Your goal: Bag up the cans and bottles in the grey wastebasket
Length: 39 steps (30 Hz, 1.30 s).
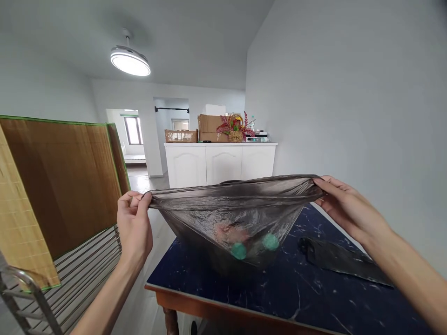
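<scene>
A thin, see-through black plastic bag (pixel 223 209) is stretched wide above the dark blue table. My left hand (pixel 135 223) pinches its left top corner between thumb and fingers. At the opposite corner, my right hand (pixel 340 202) grips the rim, a little higher than the left. Through the film show two green round shapes (pixel 239 251) and a blurred reddish patch (pixel 230 232); whether they are inside the bag or behind it, I cannot tell. A folded black plastic piece (pixel 342 258) lies on the table below my right forearm.
The blue marble-patterned table (pixel 265 293) has a wooden edge. Left stands a metal rack (pixel 87 260) with a brown bamboo mat (pixel 66 181). Beyond, a white cabinet (pixel 223 163) bears cardboard boxes (pixel 211 126), a flower basket (pixel 235 135) and bottles. A wall rises at right.
</scene>
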### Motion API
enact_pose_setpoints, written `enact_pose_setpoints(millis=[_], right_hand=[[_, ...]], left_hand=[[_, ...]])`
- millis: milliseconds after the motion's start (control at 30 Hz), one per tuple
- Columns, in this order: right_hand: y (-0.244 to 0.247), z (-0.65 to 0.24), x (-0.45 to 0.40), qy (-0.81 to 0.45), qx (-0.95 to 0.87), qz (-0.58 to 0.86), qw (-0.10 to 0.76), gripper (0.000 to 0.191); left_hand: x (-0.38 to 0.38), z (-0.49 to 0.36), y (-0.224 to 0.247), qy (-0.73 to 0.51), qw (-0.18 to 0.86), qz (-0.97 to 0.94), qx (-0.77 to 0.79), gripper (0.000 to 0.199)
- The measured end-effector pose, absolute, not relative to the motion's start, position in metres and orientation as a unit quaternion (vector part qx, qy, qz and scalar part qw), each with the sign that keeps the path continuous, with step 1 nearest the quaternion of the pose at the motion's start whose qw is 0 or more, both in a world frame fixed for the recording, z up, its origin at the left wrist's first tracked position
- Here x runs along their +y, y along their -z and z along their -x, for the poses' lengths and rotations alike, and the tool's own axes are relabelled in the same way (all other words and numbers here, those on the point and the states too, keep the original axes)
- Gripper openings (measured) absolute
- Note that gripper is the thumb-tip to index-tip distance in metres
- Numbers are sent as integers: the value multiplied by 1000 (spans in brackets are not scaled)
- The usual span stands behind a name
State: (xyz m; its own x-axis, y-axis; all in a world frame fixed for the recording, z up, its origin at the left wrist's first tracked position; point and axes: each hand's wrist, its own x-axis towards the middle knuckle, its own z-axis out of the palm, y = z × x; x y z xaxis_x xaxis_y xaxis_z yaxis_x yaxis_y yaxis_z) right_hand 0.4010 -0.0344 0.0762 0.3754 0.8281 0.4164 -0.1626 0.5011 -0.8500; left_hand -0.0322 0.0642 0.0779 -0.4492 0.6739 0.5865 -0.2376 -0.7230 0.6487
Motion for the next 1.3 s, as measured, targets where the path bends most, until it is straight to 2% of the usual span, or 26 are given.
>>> enact_pose_setpoints(millis=[133, 300, 400, 500, 567, 667, 733, 800, 833, 900, 967, 1067, 1167, 1233, 1300], right_hand=[[-66, -395, -23, -364, -407, 308, 779, 11], [-54, -378, -3, -442, -340, 201, 805, 3], [-48, -367, 3, -445, -335, 125, 821, 11], [-49, -356, 2, -482, -348, 66, 802, 26], [-55, -346, -3, -516, -376, 90, 764, 35], [-68, -326, -12, -513, -438, 217, 706, 45], [-76, -309, -18, -480, -481, 304, 668, 40], [-81, -289, -23, -433, -532, 372, 625, 27], [-83, -279, -24, -404, -562, 395, 604, 29], [-83, -259, -24, -344, -622, 417, 566, 52], [-81, -245, -21, -307, -663, 412, 544, 62], [-74, -234, -12, -285, -692, 388, 538, 49], [-67, -234, -2, -246, -707, 371, 549, 30], [-66, -236, 1, -238, -704, 364, 562, 31], [-66, -238, 4, -247, -697, 361, 568, 32]], left_hand=[[68, 18, -77, -821, 320, -426, 207, 37], [73, -8, -87, -806, 429, -370, 172, 41], [77, -21, -88, -797, 472, -333, 176, 39], [76, -31, -85, -791, 462, -362, 175, 42], [72, -36, -85, -764, 441, -436, 180, 41], [63, -45, -91, -687, 418, -562, 194, 33], [56, -52, -99, -622, 414, -634, 201, 29], [50, -59, -108, -556, 398, -700, 205, 28], [47, -63, -112, -527, 382, -731, 203, 27], [41, -70, -117, -488, 335, -783, 191, 26], [35, -74, -120, -474, 280, -817, 174, 23], [26, -75, -120, -483, 207, -831, 182, 19], [25, -67, -116, -492, 199, -826, 189, 18], [31, -60, -110, -512, 231, -814, 144, 28], [40, -55, -101, -526, 278, -798, 95, 52]])
